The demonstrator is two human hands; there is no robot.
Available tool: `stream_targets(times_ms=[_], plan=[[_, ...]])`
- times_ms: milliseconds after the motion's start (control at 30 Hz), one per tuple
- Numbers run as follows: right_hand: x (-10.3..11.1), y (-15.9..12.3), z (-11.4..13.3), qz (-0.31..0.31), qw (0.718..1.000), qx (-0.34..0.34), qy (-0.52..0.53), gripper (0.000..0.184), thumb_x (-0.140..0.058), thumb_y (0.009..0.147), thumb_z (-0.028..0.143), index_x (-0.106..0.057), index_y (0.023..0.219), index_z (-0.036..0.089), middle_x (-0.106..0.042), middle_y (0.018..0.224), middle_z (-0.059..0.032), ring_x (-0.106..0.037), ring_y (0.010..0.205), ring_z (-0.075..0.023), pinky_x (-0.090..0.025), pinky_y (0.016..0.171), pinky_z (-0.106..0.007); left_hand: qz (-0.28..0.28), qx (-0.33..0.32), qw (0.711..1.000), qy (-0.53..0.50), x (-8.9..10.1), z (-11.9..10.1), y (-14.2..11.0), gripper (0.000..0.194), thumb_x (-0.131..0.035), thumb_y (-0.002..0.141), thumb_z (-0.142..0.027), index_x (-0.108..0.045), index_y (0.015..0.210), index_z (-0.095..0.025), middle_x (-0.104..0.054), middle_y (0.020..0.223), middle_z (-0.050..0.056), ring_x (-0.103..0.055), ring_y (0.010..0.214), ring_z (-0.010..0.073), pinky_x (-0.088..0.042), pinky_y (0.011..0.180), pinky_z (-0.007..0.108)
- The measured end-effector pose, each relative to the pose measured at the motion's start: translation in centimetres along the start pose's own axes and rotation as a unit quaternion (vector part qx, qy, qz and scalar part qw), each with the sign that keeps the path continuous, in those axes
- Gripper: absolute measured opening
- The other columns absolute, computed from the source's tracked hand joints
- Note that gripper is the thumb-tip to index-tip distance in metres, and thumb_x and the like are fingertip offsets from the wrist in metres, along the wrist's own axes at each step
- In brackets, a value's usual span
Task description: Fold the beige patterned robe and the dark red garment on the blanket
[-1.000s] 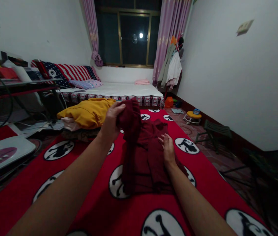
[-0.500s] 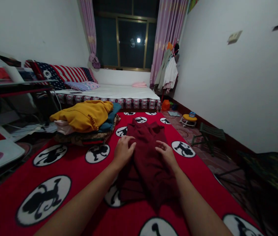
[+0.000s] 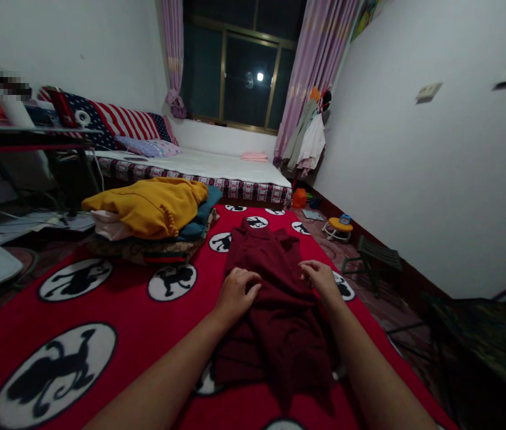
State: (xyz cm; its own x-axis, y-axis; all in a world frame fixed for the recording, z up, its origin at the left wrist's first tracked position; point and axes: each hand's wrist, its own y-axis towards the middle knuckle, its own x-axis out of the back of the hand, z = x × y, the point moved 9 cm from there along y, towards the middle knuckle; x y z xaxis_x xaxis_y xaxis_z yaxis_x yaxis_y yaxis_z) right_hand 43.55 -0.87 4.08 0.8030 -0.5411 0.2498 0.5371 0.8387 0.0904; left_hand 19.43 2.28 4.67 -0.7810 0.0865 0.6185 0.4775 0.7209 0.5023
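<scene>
A dark maroon garment (image 3: 275, 310) lies lengthwise on a red blanket (image 3: 136, 370) printed with black monkeys in white circles. Its far end is narrower and smoothed out, while the near part has folds and uneven edges. My left hand (image 3: 237, 297) rests on the garment's left side, thumb apart from the loosely bent fingers. Over its right edge is my right hand (image 3: 320, 279), fingers slightly curled and apart, with no cloth visibly gripped. To the left stands a pile of folded clothes, a mustard-yellow garment (image 3: 150, 203) on top and a teal one (image 3: 201, 215) beneath.
A bed (image 3: 217, 164) stands beyond the blanket, below the window. At left is a cluttered desk (image 3: 24, 134). Along the right are a small yellow stool (image 3: 339, 226), a dark folding stool (image 3: 378, 254) and a camouflage-patterned chair (image 3: 486, 328). Clothes hang on a rack (image 3: 311, 140).
My left hand has slid nearer and slightly right over the maroon garment. My right hand has shifted right to its edge. The cloth's upper part lies flatter, and the view has tilted.
</scene>
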Motion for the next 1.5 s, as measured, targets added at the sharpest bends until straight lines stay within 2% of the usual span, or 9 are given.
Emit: stream_targets(times_ms=[200, 333, 500, 667, 767, 933, 1100, 1333, 1500], plan=[[-3.7, 6.3, 2.6, 0.015, 0.997, -0.002, -0.073, 0.037, -0.059, 0.069, 0.011, -0.059, 0.105, 0.017, -0.059, 0.056, 0.0048, -0.051, 0.045, -0.0090, -0.036, 0.044, -0.018, 0.038, 0.027, 0.999, 0.016, -0.9, 0.3, -0.4, 0.044, -0.063, 0.086, -0.030, -0.056, 0.128, -0.019, -0.066, 0.093, 0.006, -0.058, 0.087, 0.0208, -0.046, 0.081, 0.032], [-6.3, 8.6, 2.0, 0.037, 0.995, -0.046, -0.076, 0.036, -0.056, 0.084, 0.020, -0.049, 0.119, 0.016, -0.060, 0.059, 0.0030, -0.056, 0.048, -0.0101, -0.043, 0.047, -0.018, 0.087, -0.010, 0.996, 0.033, -1.5, -0.7, -0.5, 0.023, -0.063, 0.086, -0.031, -0.068, 0.107, -0.022, -0.067, 0.092, 0.005, -0.058, 0.090, 0.0214, -0.044, 0.081, 0.032], [-7.3, 10.4, 1.1, 0.063, 0.981, -0.114, -0.144, 0.038, -0.059, 0.086, 0.046, -0.057, 0.104, 0.013, -0.066, 0.067, -0.0090, -0.066, 0.059, -0.0185, -0.052, 0.054, -0.028, 0.106, -0.021, 0.994, 0.025, -1.7, -0.9, -0.6, 0.012, -0.064, 0.085, -0.030, -0.072, 0.090, -0.024, -0.069, 0.088, 0.003, -0.058, 0.088, 0.0202, -0.042, 0.078, 0.031], [-7.0, 12.0, 3.3, 0.013, 0.960, -0.097, -0.263, 0.047, -0.069, 0.076, 0.049, -0.063, 0.103, 0.011, -0.065, 0.108, -0.0251, -0.059, 0.112, -0.0358, -0.049, 0.083, -0.043, 0.091, -0.029, 0.995, -0.008, -1.6, -1.0, -0.6, 0.011, -0.064, 0.085, -0.030, -0.071, 0.085, -0.022, -0.069, 0.085, 0.002, -0.059, 0.085, 0.0192, -0.043, 0.077, 0.031], [-7.7, 11.4, 3.3, 0.014, 0.955, -0.086, -0.284, 0.041, -0.080, 0.061, 0.045, -0.067, 0.084, 0.014, -0.067, 0.109, -0.0207, -0.052, 0.121, -0.0363, -0.045, 0.086, -0.040, 0.017, -0.010, 1.000, -0.020, 0.0, -0.6, -0.4, 0.013, -0.059, 0.088, -0.027, -0.068, 0.083, -0.021, -0.067, 0.086, 0.003, -0.059, 0.087, 0.0188, -0.045, 0.081, 0.031], [-8.1, 9.3, 2.0, 0.049, 0.972, -0.072, -0.217, 0.025, -0.080, 0.059, 0.031, -0.059, 0.060, 0.018, -0.067, 0.067, -0.0056, -0.066, 0.078, -0.0223, -0.043, 0.060, -0.025, -0.177, 0.137, 0.973, 0.063, 4.5, 3.0, -1.0, 0.025, -0.061, 0.086, -0.028, -0.061, 0.110, -0.021, -0.059, 0.115, 0.009, -0.054, 0.110, 0.0248, -0.043, 0.095, 0.038], [-7.2, 6.9, 2.2, 0.067, 0.992, -0.060, -0.086, 0.021, -0.061, 0.078, 0.038, -0.060, 0.071, 0.018, -0.064, 0.062, -0.0008, -0.057, 0.053, -0.0132, -0.040, 0.047, -0.023, -0.113, 0.228, 0.965, 0.055, 4.2, 5.8, -0.9, 0.039, -0.062, 0.084, -0.041, -0.057, 0.117, -0.021, -0.068, 0.098, 0.007, -0.063, 0.093, 0.0238, -0.049, 0.080, 0.035], [-8.3, 1.8, 1.3, 0.251, 0.963, -0.075, 0.059, 0.029, -0.080, 0.062, 0.028, -0.069, 0.085, 0.015, -0.074, 0.086, -0.0063, -0.067, 0.073, -0.0193, -0.055, 0.068, -0.030, -0.059, 0.209, 0.973, 0.079, 4.4, 5.1, -0.2, 0.024, -0.063, 0.082, -0.037, -0.068, 0.100, -0.023, -0.072, 0.098, 0.005, -0.066, 0.091, 0.0233, -0.049, 0.079, 0.032], [-7.3, 0.8, 0.8, 0.231, 0.958, -0.095, 0.141, 0.018, -0.071, 0.072, 0.022, -0.069, 0.089, 0.016, -0.074, 0.091, -0.0063, -0.069, 0.076, -0.0189, -0.056, 0.072, -0.030, -0.028, 0.188, 0.980, 0.065, 3.7, 5.3, 0.1, 0.031, -0.064, 0.080, -0.038, -0.068, 0.103, -0.019, -0.071, 0.103, 0.010, -0.065, 0.095, 0.0265, -0.050, 0.082, 0.037]])
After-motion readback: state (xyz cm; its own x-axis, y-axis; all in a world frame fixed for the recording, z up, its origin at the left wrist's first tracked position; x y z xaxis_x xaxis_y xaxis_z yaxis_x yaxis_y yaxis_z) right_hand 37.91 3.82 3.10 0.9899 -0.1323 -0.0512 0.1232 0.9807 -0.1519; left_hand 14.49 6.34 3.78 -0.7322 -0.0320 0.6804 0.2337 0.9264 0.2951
